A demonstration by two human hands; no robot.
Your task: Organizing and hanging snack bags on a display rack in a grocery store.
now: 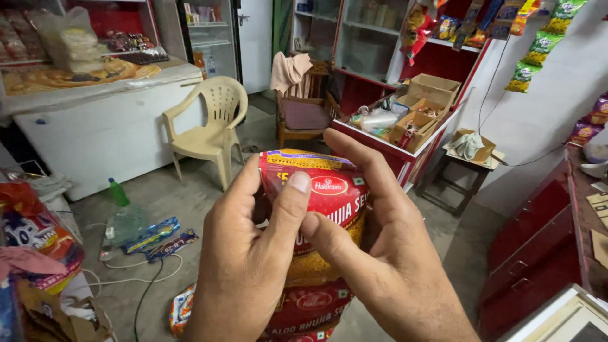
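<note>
Snack packet (329, 190) (red, sealed) gripped by left hand (244, 266) and right hand (386, 253), thumbs pressing its front.

I see open floor at centre left, between the plastic chair (212, 123) and the green bottle (118, 193). Lower left, snack packets (152, 235) and cables (136, 275) clutter it; the red counter (538, 240) walls off the right.

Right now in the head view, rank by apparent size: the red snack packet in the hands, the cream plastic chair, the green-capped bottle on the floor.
1. Red and yellow snack packet, though nearness to the camera inflates it.
2. Cream plastic chair, farther back; it likely only looks smaller.
3. Green-capped clear bottle, plainly smallest.
</note>
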